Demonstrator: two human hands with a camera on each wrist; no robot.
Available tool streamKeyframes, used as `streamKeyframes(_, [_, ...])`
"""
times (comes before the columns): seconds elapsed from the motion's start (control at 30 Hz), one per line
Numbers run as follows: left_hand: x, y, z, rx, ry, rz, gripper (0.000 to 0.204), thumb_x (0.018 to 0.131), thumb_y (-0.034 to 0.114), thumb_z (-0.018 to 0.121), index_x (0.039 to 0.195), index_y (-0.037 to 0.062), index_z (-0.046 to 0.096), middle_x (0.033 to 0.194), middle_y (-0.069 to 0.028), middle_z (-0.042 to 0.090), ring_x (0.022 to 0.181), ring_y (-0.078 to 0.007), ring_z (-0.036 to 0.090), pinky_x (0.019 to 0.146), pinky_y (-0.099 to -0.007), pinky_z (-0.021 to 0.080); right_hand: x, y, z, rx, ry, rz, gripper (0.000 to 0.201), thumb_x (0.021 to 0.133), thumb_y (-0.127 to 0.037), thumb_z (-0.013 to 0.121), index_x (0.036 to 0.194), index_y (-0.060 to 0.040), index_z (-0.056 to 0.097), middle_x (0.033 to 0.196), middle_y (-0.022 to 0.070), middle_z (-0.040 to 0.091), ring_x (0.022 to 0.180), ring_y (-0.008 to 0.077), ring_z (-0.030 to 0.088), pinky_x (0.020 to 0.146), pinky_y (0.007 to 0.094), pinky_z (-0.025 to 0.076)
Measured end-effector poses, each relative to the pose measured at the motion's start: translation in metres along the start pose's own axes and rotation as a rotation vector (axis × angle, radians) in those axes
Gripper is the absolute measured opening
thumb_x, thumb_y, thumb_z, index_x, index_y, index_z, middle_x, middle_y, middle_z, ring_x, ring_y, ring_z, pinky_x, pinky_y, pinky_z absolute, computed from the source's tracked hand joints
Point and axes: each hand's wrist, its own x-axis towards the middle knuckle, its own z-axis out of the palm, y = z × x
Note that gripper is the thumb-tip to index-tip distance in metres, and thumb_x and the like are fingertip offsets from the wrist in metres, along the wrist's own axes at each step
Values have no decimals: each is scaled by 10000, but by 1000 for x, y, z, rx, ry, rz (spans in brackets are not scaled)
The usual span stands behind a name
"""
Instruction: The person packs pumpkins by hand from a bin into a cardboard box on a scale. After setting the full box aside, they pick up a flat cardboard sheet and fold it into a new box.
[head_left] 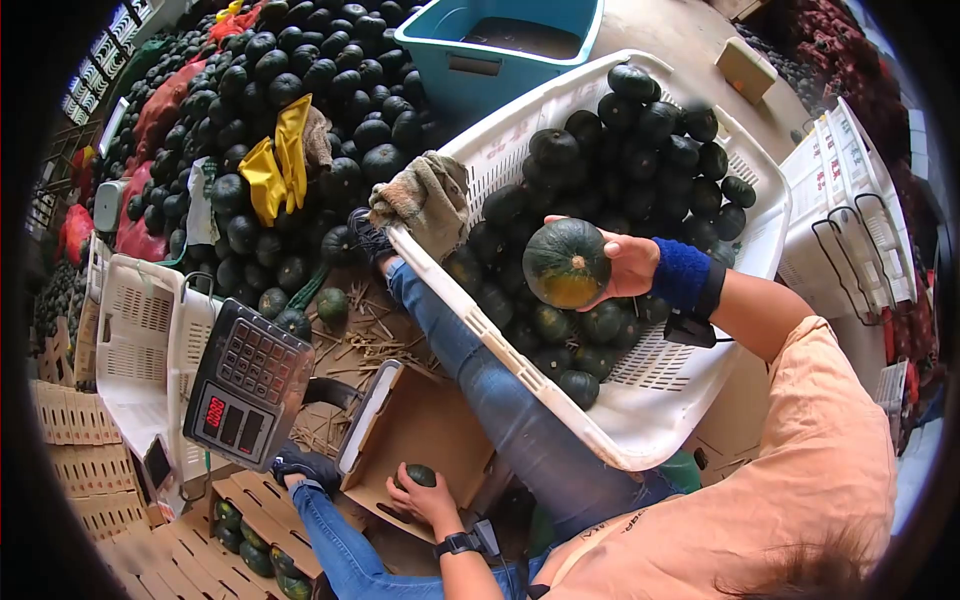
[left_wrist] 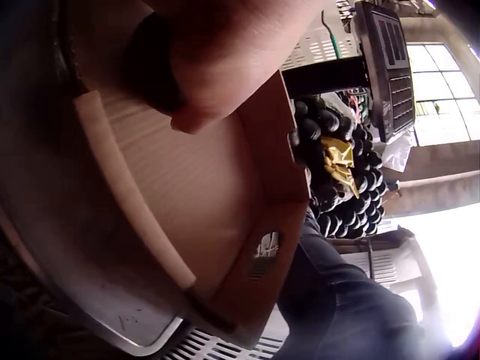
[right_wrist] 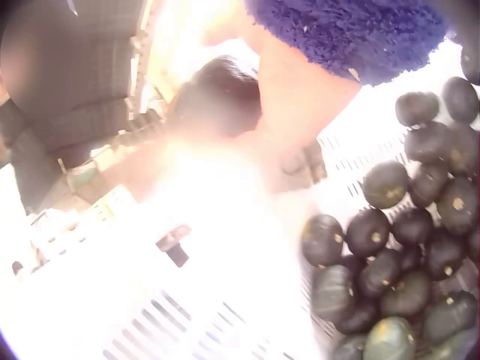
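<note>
My right hand [head_left: 632, 265] grips a round dark green squash [head_left: 567, 263] with a yellow-orange patch, above the squashes in a large white basket [head_left: 680, 435]. In the right wrist view glare washes out much of that hand, and the held squash [right_wrist: 221, 96] shows dark beyond it. Down inside an open cardboard box [head_left: 430, 405], my left hand [head_left: 432, 503] has its fingers round a smaller dark green squash [head_left: 421, 475]. The left wrist view shows this squash [left_wrist: 154, 67] blurred, partly covered by the hand [left_wrist: 240, 60].
A scale display [head_left: 250, 385] with lit red digits stands left of the box. Behind it is a big squash heap [head_left: 330, 80] with yellow gloves [head_left: 290, 150] on top. A blue tub [head_left: 500, 70] is at the back. Another carton [head_left: 255, 510] holds several squashes.
</note>
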Motion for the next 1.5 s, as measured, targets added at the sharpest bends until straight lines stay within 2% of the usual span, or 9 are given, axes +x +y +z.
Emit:
streamKeyframes(0.1, [5, 9, -24, -111, -105, -48, 760, 698, 214, 732, 1364, 190, 368, 1413, -206, 218, 1301, -387, 233, 1057, -496, 228, 2, 14, 28, -79, 45, 9, 743, 789, -295, 680, 1388, -156, 262, 1304, 143, 459, 1143, 302, 534, 830, 490, 530])
streamKeyframes(0.23, [-5, 69, -117, -1273, -354, -16, 734, 813, 356, 642, 1414, 133, 283, 1420, -171, 285, 1282, -287, 319, 1042, -458, 267, 5, 45, 81, -51, 40, -62, 672, 816, -315, 651, 1352, -121, 296, 1246, 147, 510, 1083, 287, 577, 766, 453, 561])
streamKeyframes(0.37, [-52, 141, -171, -1992, -691, 276, 905, 801, 566, 598, 1465, 167, 130, 1408, -87, 343, 1280, -263, 371, 1005, -510, 368, -3, 50, 122, -453, -141, 72, 641, 922, -534, 403, 1442, -193, 246, 1457, 68, 281, 1324, 271, 297, 1028, 488, 332])
streamKeyframes(0.47, [-48, 98, -154, -2019, -702, -221, 677, 813, 508, 620, 1344, 151, 399, 1262, -95, 514, 1114, -279, 548, 688, -426, 594, 14, -13, 52, -1321, 21, -236, 587, 929, -501, 438, 1372, -118, 399, 1429, 126, 311, 1293, 265, 342, 1046, 399, 314])
streamKeyframes(0.53, [-37, 89, -141, -1884, -570, -451, 553, 827, 475, 620, 1243, 139, 480, 1196, -88, 547, 1037, -274, 578, 629, -405, 583, 16, -16, -13, -1720, 289, 85, 504, 891, -408, 547, 1262, -69, 504, 1280, 189, 473, 1196, 298, 468, 996, 357, 382])
streamKeyframes(0.7, [4, 54, -57, -1179, -340, -529, 510, 833, 332, 663, 1227, 117, 419, 1177, -104, 469, 1016, -226, 513, 759, -392, 510, 14, 76, -107, -1986, 143, 995, 570, 741, -386, 633, 1249, -147, 533, 1153, 177, 573, 1045, 332, 576, 871, 418, 481])
streamKeyframes(0.9, [13, 37, -17, -814, -457, -90, 457, 862, 137, 629, 1268, 61, 433, 1231, -136, 476, 1114, -248, 480, 949, -330, 392, 39, 153, -119, -1743, 683, 434, 680, 741, -377, 658, 1338, -182, 395, 1218, 231, 461, 968, 395, 593, 800, 458, 501])
streamKeyframes(1.33, [-2, 21, -38, -118, -36, 20, 597, 777, 46, 589, 1345, 103, 413, 1437, -168, 257, 1274, -396, 320, 1052, -458, 263, 53, 100, -158, -1667, 581, 374, 428, 755, -340, 644, 1131, -140, 607, 1020, 158, 643, 968, 322, 605, 810, 397, 501])
streamKeyframes(1.5, [16, 8, -29, 39, -346, -46, 828, 610, -97, 664, 1336, 200, 396, 1450, -156, 186, 1285, -417, 278, 1030, -471, 321, 56, 125, -191, -1942, 586, 745, 807, 649, -273, 733, 1368, -142, 390, 1294, 168, 455, 1065, 382, 546, 916, 433, 464])
